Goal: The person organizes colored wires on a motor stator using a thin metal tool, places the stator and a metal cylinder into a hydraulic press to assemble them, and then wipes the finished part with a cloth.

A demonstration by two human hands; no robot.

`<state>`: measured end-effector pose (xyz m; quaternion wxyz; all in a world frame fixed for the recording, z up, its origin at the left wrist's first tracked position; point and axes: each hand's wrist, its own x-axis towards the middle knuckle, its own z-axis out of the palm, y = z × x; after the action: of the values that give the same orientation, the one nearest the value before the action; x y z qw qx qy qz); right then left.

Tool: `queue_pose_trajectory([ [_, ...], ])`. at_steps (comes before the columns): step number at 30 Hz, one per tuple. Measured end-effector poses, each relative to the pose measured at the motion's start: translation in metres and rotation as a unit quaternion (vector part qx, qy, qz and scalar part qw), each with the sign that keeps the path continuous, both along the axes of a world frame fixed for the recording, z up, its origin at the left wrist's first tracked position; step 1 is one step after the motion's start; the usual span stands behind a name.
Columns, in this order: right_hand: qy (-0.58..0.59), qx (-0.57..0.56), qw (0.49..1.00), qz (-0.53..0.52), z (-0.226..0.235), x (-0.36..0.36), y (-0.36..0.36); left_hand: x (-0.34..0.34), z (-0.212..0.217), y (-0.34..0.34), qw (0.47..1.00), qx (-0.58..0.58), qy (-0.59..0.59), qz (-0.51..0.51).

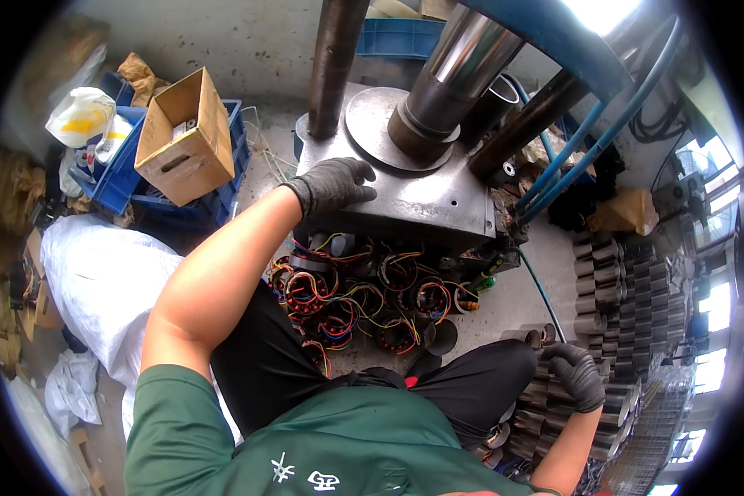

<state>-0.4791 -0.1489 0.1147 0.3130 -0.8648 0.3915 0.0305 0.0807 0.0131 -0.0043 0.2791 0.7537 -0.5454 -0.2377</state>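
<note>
My left hand (pixel 333 186), in a dark grey glove, is over the front left edge of the press's steel bed (pixel 422 198). Its fingers are loosely bent and apart, with nothing seen between them. On the bed stands the press's round plate (pixel 364 124), with a thick shiny ram (pixel 463 62) coming down over it. My right hand (pixel 574 376), gloved alike, is low on the right beside my knee, over stacked metal cylinders (pixel 595 281). Its fingers are curled together; whatever they hold, if anything, is hidden. Below the bed lie several wound motor stators (pixel 306 289) with coloured leads.
A cardboard box (pixel 186 140) sits on blue crates (pixel 238 149) at the left, near a large white sack (pixel 107 273). Blue hoses (pixel 574 149) run down the press's right side. A wire mesh basket (pixel 649 430) stands at the lower right.
</note>
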Motion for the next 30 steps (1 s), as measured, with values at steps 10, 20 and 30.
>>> queue_pose_trajectory([
  [10, -0.042, 0.046, 0.992, -0.109, 0.007, 0.004, 0.0, 0.0, 0.002, 0.002, 1.0, 0.012, 0.012, 0.008],
  [20, -0.042, 0.045, 0.994, -0.093, 0.005, -0.001, -0.002, 0.0, 0.003, 0.0, 1.0, 0.018, -0.001, 0.006],
  [30, -0.019, 0.062, 0.993, -0.095, 0.005, -0.003, -0.005, 0.001, 0.0, 0.0, 1.0, 0.01, 0.01, 0.004],
])
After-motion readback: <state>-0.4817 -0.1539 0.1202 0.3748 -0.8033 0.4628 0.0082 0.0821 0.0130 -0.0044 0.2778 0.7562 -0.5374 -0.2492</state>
